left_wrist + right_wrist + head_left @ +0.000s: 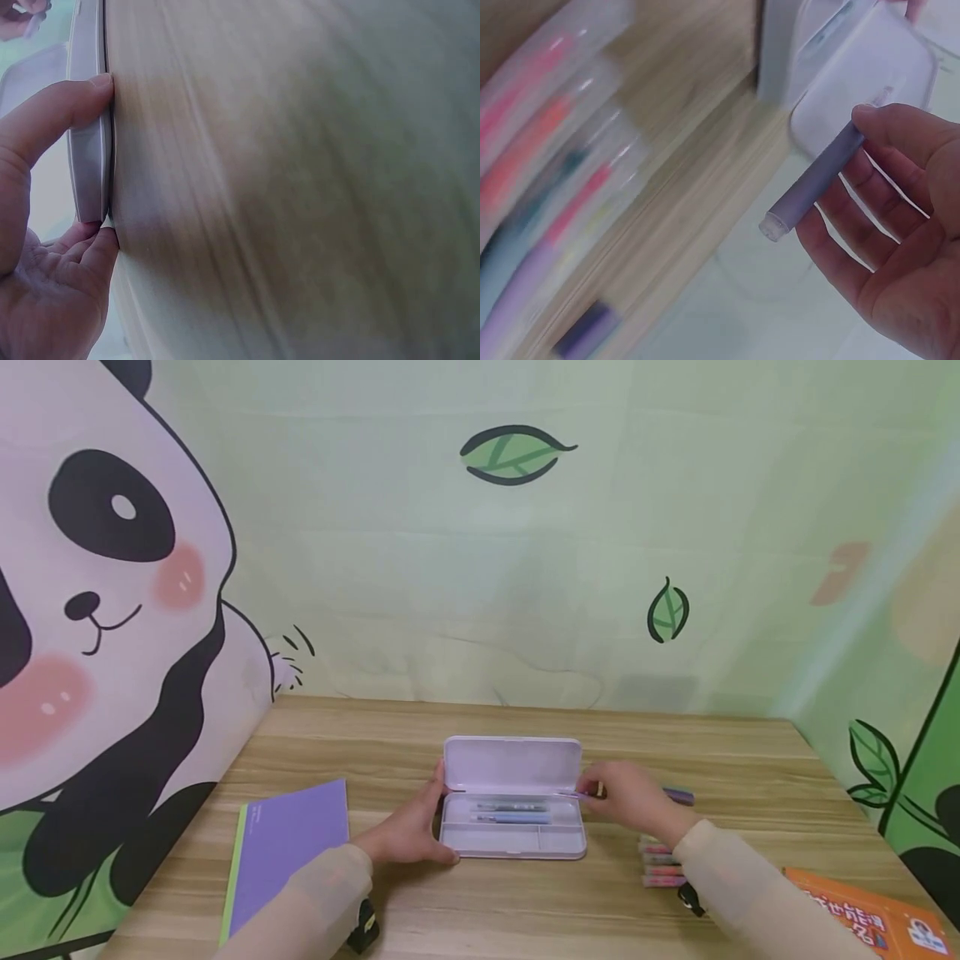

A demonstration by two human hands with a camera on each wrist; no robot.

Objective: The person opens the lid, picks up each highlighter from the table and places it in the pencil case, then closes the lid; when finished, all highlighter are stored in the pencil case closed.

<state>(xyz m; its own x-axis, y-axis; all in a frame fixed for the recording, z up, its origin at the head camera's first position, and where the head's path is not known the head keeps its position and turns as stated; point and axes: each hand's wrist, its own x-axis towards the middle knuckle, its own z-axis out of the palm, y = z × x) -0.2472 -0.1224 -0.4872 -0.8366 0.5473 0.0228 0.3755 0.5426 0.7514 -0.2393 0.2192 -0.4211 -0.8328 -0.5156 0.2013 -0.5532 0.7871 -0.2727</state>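
My right hand (628, 797) pinches a purple pen (814, 180) between thumb and fingertips, at the right end of the open pencil case (513, 827), while my left hand (411, 832) clasps the case's left end, thumb and fingers against its rim. To do this well I judge I should keep the case steady with the left, hold the pen level and line it up with the long tray beside the two pens (513, 812) already lying there. The wooden surface (480, 906) also carries loose markers (660, 864) near my right wrist, a purple notebook (288, 847) at left and an orange book (877, 918) at right. A panda-and-leaf backdrop (112, 568) surrounds it.
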